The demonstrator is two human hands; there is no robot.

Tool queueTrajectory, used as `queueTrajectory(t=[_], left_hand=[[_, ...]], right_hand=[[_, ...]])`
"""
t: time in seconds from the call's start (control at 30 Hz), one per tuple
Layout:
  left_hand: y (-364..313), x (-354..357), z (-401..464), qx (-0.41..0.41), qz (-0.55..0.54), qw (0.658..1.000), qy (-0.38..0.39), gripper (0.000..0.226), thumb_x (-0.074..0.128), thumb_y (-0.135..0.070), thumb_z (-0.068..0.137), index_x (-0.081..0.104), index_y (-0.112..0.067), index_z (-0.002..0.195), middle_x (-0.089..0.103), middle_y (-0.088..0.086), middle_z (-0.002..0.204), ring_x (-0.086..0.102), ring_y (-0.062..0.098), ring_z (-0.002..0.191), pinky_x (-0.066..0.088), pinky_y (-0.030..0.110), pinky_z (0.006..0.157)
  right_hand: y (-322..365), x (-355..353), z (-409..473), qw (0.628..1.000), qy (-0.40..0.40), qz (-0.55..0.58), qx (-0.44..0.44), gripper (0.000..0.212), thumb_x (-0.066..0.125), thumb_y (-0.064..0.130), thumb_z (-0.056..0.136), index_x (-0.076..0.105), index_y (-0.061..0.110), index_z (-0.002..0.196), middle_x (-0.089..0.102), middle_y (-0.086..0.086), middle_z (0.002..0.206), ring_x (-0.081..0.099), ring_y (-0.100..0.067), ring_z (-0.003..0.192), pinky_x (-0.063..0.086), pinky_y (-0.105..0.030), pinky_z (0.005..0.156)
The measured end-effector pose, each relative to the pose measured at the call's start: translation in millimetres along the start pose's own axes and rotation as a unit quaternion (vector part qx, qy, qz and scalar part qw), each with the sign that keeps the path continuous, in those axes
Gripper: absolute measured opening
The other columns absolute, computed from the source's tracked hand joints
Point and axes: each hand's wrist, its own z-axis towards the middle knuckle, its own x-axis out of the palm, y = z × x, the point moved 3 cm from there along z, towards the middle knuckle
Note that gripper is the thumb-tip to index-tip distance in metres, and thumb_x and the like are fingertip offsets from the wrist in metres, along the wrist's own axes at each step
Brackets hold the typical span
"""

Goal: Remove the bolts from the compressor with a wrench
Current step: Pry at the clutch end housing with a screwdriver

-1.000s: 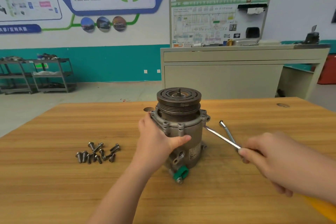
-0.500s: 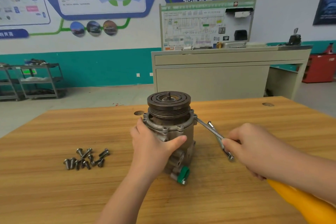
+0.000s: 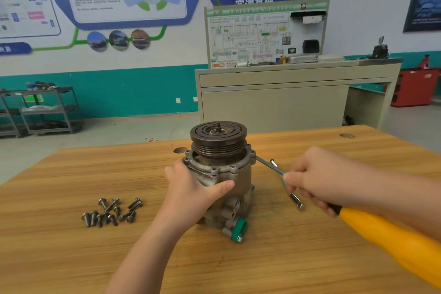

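Two hands working, left hand (image 3: 191, 188) gripping upright compressor (image 3: 220, 174) on bench (image 3: 71, 258), right hand (image 3: 317, 179) grasping wrench (image 3: 269, 166) at its flange, loose bolts (image 3: 112, 212) lying left.

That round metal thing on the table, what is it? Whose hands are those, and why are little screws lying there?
The picture comes from a camera worn on a person's head, so you see their own hands. The metal thing is a compressor, a car part, standing upright on a wooden table. The left hand holds it steady. The right hand grips a thin wrench that reaches to the compressor's rim to unscrew bolts. The little pile of bolts lies on the table to the left.
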Motion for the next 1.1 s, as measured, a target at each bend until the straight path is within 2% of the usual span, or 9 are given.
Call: queueTrajectory(t=[0.13, 0.23, 0.4, 0.6, 0.73, 0.8, 0.87, 0.97, 1.1], left_hand=[[10.5, 2.4, -2.7, -0.006, -0.088, 0.996, -0.002, 0.106, 0.087, -0.049, 0.059, 0.026, -0.027, 0.143, 0.041, -0.015, 0.126, 0.045, 0.005, 0.116, 0.041, 0.024, 0.097], [13.7, 4.8, -6.3, 0.010, -0.130, 0.991, -0.041, 0.095, 0.088, -0.041, 0.060, 0.036, -0.028, 0.139, 0.052, -0.027, 0.109, 0.052, -0.006, 0.103, 0.048, 0.019, 0.085], [15.1, 6.1, -7.4, 0.028, -0.132, 0.989, -0.062, 0.092, 0.088, -0.040, 0.062, 0.037, -0.027, 0.138, 0.052, -0.028, 0.102, 0.049, -0.013, 0.093, 0.043, 0.012, 0.073], [16.8, 8.3, -6.9, 0.028, -0.136, 0.988, -0.067, 0.082, 0.087, -0.041, 0.060, 0.032, -0.039, 0.121, 0.055, -0.025, 0.102, 0.053, -0.010, 0.094, 0.049, 0.018, 0.078], [19.0, 9.4, -5.6, 0.033, -0.139, 0.987, -0.078, 0.093, 0.086, -0.044, 0.057, 0.036, -0.031, 0.134, 0.055, -0.026, 0.103, 0.053, -0.008, 0.097, 0.053, 0.028, 0.088], [21.1, 9.0, -4.6, 0.040, -0.128, 0.988, -0.073, 0.098, 0.085, -0.048, 0.055, 0.036, -0.028, 0.137, 0.054, -0.027, 0.103, 0.052, -0.010, 0.096, 0.051, 0.023, 0.085], [23.5, 2.5, -1.5, 0.044, -0.115, 0.992, -0.042, 0.095, 0.085, -0.051, 0.053, 0.037, -0.031, 0.133, 0.053, -0.028, 0.103, 0.054, -0.012, 0.092, 0.049, 0.012, 0.073], [29.3, -21.8, 15.4, 0.042, -0.108, 0.990, 0.074, 0.094, 0.081, -0.055, 0.052, 0.037, -0.032, 0.131, 0.054, -0.023, 0.113, 0.060, -0.013, 0.091, 0.049, 0.006, 0.063], [37.9, -50.9, 31.7, 0.046, -0.040, 0.979, 0.194, 0.122, 0.077, -0.074, 0.051, 0.017, -0.038, 0.151, 0.034, -0.027, 0.140, 0.036, -0.001, 0.130, 0.034, 0.022, 0.105]], right_hand=[[-7.4, -4.4, 3.0, 1.000, 0.007, 0.015, 0.007, 0.029, 0.051, 0.021, 0.101, 0.065, 0.004, 0.082, 0.048, -0.004, 0.049, 0.041, -0.014, 0.029, 0.035, -0.018, 0.033], [-21.5, 22.3, 2.6, 0.998, -0.042, 0.054, -0.002, 0.032, 0.051, 0.024, 0.101, 0.062, 0.010, 0.074, 0.049, -0.005, 0.051, 0.041, -0.015, 0.027, 0.031, -0.018, 0.034], [-35.2, 63.1, 5.1, 0.982, -0.142, 0.123, -0.036, 0.034, 0.051, 0.023, 0.100, 0.062, 0.013, 0.069, 0.043, 0.010, 0.031, 0.040, -0.005, 0.028, 0.027, -0.020, 0.042], [-29.9, 94.7, -0.7, 0.955, -0.229, 0.180, -0.053, 0.031, 0.052, 0.021, 0.098, 0.066, 0.006, 0.075, 0.041, 0.010, 0.035, 0.032, -0.004, 0.042, 0.025, -0.019, 0.042], [-17.5, 106.0, -3.9, 0.948, -0.225, 0.223, -0.040, 0.030, 0.052, 0.019, 0.098, 0.064, 0.011, 0.072, 0.040, 0.007, 0.040, 0.036, -0.009, 0.047, 0.024, -0.022, 0.046], [-18.3, 98.4, -5.4, 0.956, -0.204, 0.207, -0.040, 0.031, 0.051, 0.020, 0.099, 0.063, 0.014, 0.072, 0.045, 0.008, 0.049, 0.042, -0.009, 0.050, 0.030, -0.024, 0.048], [-25.5, 78.1, -7.9, 0.976, -0.166, 0.138, -0.037, 0.032, 0.052, 0.025, 0.099, 0.063, 0.019, 0.070, 0.048, 0.009, 0.046, 0.044, -0.001, 0.046, 0.030, -0.016, 0.044], [-36.4, 40.4, -12.4, 0.988, -0.132, 0.066, -0.033, 0.034, 0.057, 0.026, 0.096, 0.067, 0.015, 0.066, 0.043, 0.008, 0.037, 0.038, -0.004, 0.032, 0.026, -0.019, 0.039], [-25.9, 27.3, -6.7, 0.993, -0.102, 0.024, -0.048, 0.035, 0.055, 0.025, 0.097, 0.064, 0.011, 0.066, 0.047, 0.001, 0.049, 0.038, -0.006, 0.027, 0.029, -0.023, 0.039]])
